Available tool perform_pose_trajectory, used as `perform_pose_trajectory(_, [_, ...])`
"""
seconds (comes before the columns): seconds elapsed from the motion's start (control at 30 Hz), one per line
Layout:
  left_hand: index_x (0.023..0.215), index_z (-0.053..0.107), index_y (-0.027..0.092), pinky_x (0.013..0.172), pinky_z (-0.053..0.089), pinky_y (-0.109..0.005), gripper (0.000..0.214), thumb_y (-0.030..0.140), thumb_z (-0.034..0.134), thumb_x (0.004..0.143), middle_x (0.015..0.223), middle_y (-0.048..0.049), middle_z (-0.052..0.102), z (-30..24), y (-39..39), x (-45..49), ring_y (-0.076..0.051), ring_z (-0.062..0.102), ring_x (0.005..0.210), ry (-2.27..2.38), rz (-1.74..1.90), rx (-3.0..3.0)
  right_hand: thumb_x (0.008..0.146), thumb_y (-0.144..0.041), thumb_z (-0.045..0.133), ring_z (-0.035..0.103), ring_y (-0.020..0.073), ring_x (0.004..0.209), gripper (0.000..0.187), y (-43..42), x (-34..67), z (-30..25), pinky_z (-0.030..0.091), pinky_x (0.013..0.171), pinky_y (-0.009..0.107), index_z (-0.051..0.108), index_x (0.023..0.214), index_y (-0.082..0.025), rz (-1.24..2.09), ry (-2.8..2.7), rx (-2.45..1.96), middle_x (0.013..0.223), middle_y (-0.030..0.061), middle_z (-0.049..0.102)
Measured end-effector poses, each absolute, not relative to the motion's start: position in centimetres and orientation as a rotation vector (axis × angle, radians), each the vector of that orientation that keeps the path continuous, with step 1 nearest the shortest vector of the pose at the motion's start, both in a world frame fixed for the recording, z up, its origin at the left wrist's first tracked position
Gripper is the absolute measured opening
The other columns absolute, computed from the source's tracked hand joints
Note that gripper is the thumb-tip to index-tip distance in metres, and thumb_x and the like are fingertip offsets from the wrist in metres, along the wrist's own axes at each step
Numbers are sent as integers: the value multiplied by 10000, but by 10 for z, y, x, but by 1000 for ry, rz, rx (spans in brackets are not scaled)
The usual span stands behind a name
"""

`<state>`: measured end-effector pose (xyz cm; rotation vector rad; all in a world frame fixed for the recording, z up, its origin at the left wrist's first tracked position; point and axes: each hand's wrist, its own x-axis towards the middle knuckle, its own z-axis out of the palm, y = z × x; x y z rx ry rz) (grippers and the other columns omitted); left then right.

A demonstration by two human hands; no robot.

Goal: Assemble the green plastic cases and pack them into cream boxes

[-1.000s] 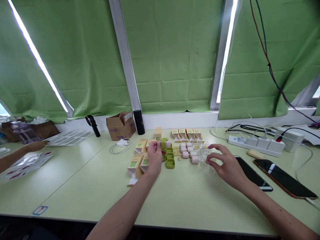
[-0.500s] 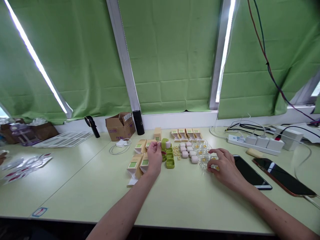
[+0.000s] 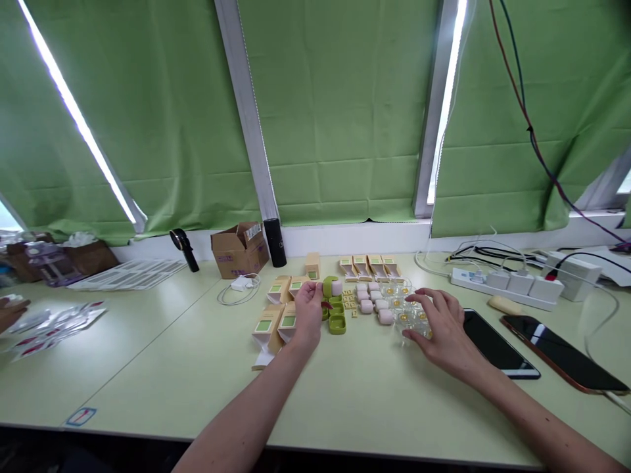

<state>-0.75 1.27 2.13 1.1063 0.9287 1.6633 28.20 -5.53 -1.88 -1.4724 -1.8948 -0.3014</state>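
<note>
My left hand [image 3: 306, 314] is closed in a pinch on a small green case [image 3: 328, 287] with a pink piece at its top, held just above the table. Below it lie more green cases [image 3: 337, 319]. My right hand [image 3: 440, 323] rests with fingers curled on a cluster of clear plastic cups with yellow centres [image 3: 400, 304]. Between my hands lie several pink pieces [image 3: 374, 303] and small yellow tiles [image 3: 348, 299]. Tan boxes with green labels [image 3: 270, 322] sit left of my left hand.
A row of open tan boxes [image 3: 367, 266], a cardboard box [image 3: 239, 248] and a black cylinder [image 3: 274, 242] stand at the back. Two phones [image 3: 497, 345] and a power strip [image 3: 507, 286] lie on the right. Another person's hand [image 3: 10, 312] shows at far left by packets [image 3: 54, 323].
My right hand came down from above the table onto the clear cups and stays there. My left hand keeps its hold on the green case. The other person's hand drew back to the left.
</note>
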Motion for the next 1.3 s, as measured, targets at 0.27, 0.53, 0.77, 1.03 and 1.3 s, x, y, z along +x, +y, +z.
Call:
perform_pose_trajectory(0.27, [740,559,189,534,465,-255,316,346,823,664,694,-13,660,24,10,-5,-125,577,560,825,1465,952,967,-218,585,500,352,1393,505,-45,218,31,426,1153,599,485,1461,-245,-356,-1946,-1028,1484,136,591])
perform_pose_trajectory(0.53, [676,497,207,399,305,-228,361,407,796,644,545,24,560,29,6,-3,-130,547,448,802,1338,971,934,-34,493,604,299,1342,574,-20,168,33,519,1149,572,532,1468,-240,-342,-1986,-764,1390,117,683])
perform_pose_trajectory(0.77, [745,543,207,398,204,-209,391,523,771,708,534,-24,631,29,3,-3,-118,499,397,840,1182,1044,967,-165,571,675,289,1209,383,-12,169,12,581,1044,534,626,1334,-258,173,-1850,-834,1321,113,707])
perform_pose_trajectory(1.03, [629,531,193,424,243,-208,579,715,728,781,491,-18,587,33,3,-7,-100,475,416,876,1336,1092,830,-512,838,747,254,1041,421,-8,173,13,587,946,418,744,1112,-214,1393,-1252,-563,1139,98,786])
perform_pose_trajectory(1.3, [688,561,184,417,271,-202,517,647,770,780,569,-16,613,24,9,-8,-113,523,472,846,1397,1127,816,-537,854,771,263,965,416,-5,175,5,582,887,421,767,1019,-185,1550,-1111,-541,998,112,809])
